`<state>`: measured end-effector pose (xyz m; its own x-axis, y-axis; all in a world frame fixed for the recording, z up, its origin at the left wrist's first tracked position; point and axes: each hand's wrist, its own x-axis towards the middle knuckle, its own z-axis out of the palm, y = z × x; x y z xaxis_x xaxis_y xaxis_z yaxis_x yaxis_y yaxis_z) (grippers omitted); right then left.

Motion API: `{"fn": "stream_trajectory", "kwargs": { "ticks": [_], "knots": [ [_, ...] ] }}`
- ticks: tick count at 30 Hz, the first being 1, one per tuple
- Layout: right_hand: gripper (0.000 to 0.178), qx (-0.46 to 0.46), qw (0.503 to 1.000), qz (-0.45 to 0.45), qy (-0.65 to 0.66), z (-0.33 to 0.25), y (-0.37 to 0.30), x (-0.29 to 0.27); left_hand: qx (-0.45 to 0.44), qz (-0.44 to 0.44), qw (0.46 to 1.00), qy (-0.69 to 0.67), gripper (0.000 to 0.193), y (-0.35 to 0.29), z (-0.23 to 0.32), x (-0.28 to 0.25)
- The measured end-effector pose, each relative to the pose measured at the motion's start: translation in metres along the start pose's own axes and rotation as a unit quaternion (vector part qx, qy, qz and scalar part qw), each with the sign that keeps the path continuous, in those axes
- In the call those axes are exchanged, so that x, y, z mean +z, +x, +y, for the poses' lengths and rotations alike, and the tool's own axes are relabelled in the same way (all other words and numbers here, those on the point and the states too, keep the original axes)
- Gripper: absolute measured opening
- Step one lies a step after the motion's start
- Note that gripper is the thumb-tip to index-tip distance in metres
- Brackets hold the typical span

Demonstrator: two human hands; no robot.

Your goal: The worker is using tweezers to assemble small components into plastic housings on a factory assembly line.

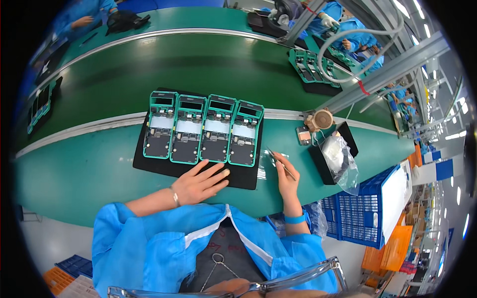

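Note:
Several teal-framed phone housings (189, 130) with exposed circuit parts and white strips stand in a row on a black mat (238, 176). My left hand (198, 185) lies at the mat's near edge, fingers spread, fingertips close to the lower ends of the middle housings. My right hand (287, 180) pinches a pair of thin metal tweezers (289, 173), right of the mat. Their tips point up and left, toward a small clear plastic sheet (262, 170) on the green bench. No part is visible between the tips.
At my right, a black box (322, 164) holds crumpled clear plastic. Beyond it are a small round fan (322, 120) and a metal post. A blue crate (355, 211) stands beside the bench. Behind the bench runs a green conveyor (223, 64) with another loaded mat (318, 74); co-workers sit across it.

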<state>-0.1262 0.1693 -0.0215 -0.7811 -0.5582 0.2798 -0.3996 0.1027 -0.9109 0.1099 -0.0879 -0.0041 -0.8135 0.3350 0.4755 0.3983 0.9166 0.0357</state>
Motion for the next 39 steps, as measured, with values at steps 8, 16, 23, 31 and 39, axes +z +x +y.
{"fn": "stream_trajectory", "kwargs": {
  "ticks": [8,16,23,31,39],
  "knots": [
    [0.024,0.012,1.000,-0.015,-0.004,0.001,0.000,-0.004,-0.061,-0.058,0.996,-0.011,0.062,0.009,-0.014,0.007],
    [0.026,0.033,0.999,-0.041,0.008,0.009,-0.006,-0.013,-0.099,-0.077,0.990,0.071,0.060,0.026,-0.117,-0.001],
    [0.025,-0.006,0.998,-0.056,-0.028,-0.001,-0.013,-0.032,-0.282,-0.083,0.926,0.236,0.056,0.019,-0.301,0.026],
    [0.022,-0.087,0.990,-0.112,-0.002,0.008,-0.017,-0.039,-0.416,0.133,0.804,-0.404,0.042,0.149,-0.328,0.148],
    [0.020,-0.045,0.993,-0.100,0.054,0.013,-0.028,-0.070,-0.503,0.117,0.510,-0.687,0.058,0.307,-0.287,0.218]
  ]
}}
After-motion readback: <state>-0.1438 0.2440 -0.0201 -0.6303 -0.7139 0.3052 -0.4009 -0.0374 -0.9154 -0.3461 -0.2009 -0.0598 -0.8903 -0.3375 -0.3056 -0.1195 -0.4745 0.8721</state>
